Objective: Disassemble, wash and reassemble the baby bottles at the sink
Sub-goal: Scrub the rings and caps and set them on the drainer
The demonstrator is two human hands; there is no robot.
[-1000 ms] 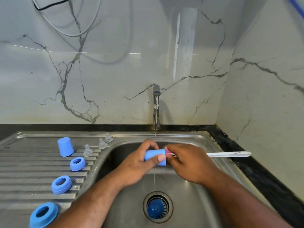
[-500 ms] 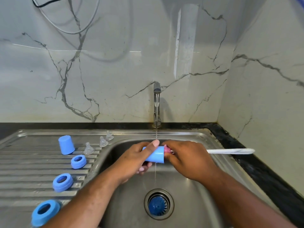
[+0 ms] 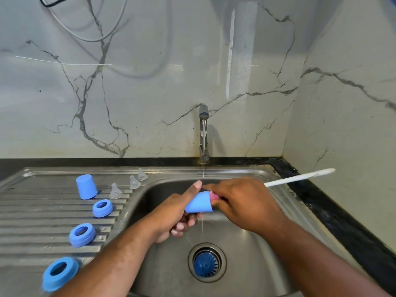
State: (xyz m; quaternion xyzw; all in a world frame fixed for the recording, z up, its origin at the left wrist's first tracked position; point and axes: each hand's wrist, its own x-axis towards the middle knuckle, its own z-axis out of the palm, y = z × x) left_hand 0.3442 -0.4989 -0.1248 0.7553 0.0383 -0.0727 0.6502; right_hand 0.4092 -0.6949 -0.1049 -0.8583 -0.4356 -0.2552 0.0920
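Observation:
My left hand grips a small blue cap over the sink basin, its open end facing right. My right hand holds a bottle brush; its pink head sits in the cap's mouth and its white handle sticks out to the right. A thin stream of water falls from the tap past the cap. On the drainboard to the left stand another blue cap, three blue collar rings and three clear teats.
A blue strainer sits in the drain at the basin's bottom. A black counter strip runs along the right and back edges, under marble walls. Cables hang on the wall at the upper left.
My left hand has turned the blue cap, so its thumb now points up by the water stream and its fingers curl below. The brush handle has tilted upward at the right.

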